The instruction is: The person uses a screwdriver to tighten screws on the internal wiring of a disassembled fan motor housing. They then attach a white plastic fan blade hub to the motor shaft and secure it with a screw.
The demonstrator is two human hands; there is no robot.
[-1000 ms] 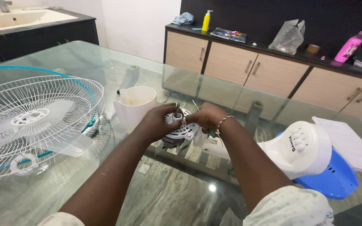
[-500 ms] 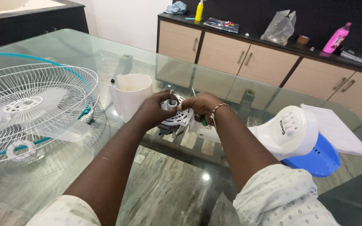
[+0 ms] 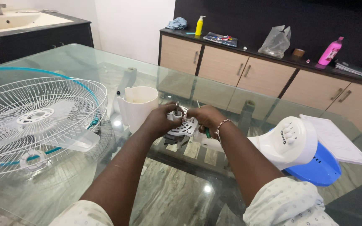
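Over the glass table point(image 3: 63, 54) both hands hold a round fan motor point(image 3: 184, 125) with a white slotted cover and a metal shaft sticking up. My left hand point(image 3: 160, 120) grips its left side, thumb near the shaft. My right hand point(image 3: 206, 116), wearing a bead bracelet, closes on its right side and also holds a green-handled tool point(image 3: 207, 132) under the palm. A white motor housing shell point(image 3: 138, 106) stands just left of the hands.
A white wire fan guard with blue rim point(image 3: 38, 121) lies at left. A white fan base with buttons point(image 3: 288, 141) and a blue plastic part point(image 3: 319, 165) rest at right, beside papers point(image 3: 336, 140). Cabinets point(image 3: 252, 75) carrying bottles and a bag run along the back wall.
The hands stay on the motor with only small finger shifts. The view has moved slightly, so the scene sits a little differently in frame.
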